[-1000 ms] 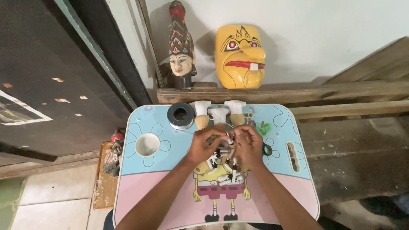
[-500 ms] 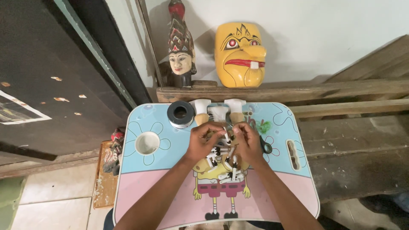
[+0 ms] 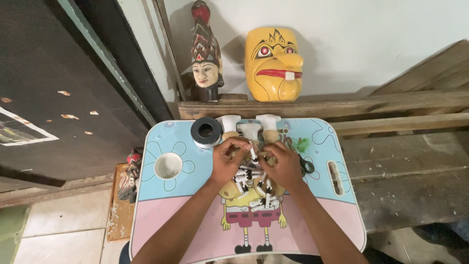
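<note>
Both hands now sit slightly lower over the pile of small white pieces (image 3: 254, 188) on the desk (image 3: 195, 234), left hand (image 3: 228, 164) and right hand (image 3: 283, 168) together pinching one upright white piece (image 3: 253, 152), equally near.

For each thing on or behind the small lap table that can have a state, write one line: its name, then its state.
Left hand: pinching small white pieces.
Right hand: fingers on the same pile.
White pieces: heaped loosely.
Tape roll: lying flat.
Cup hole: empty.
Yellow mask: upright against wall.
</note>
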